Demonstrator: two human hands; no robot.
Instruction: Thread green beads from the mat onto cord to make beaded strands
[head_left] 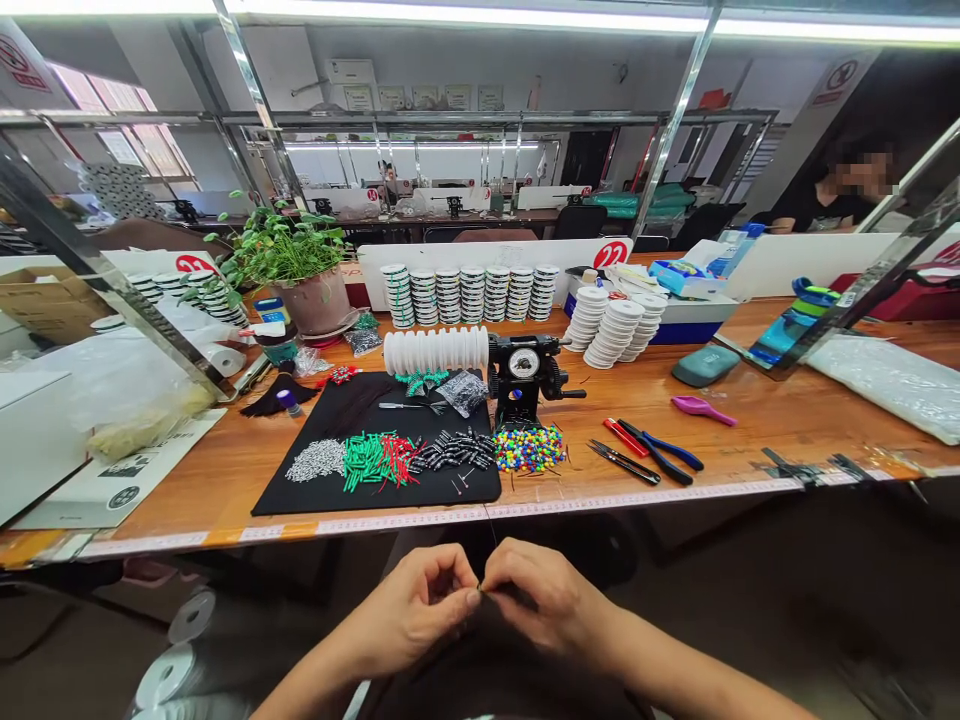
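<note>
Where the left hand [412,612] meets the right hand [547,598], just below the front edge of the desk, the fingers [471,598] of both are pinched shut on a thin dark line [489,522]; its held end is too small to make out. Wooden desk [225,478], measuring tape [450,520] along its edge. On it: black mat [300,500] bearing green and red tube beads [371,460]; loose multicoloured beads [529,450]; black machine with round dial [521,375]; white spools [435,352]; pliers [660,450]; potted plant [289,255]. Beyond: further desks [450,215] in a brightly lit workroom, and a seated co-worker [821,205] in a dark top, upper right. Both forearms run out of frame at the bottom.
</note>
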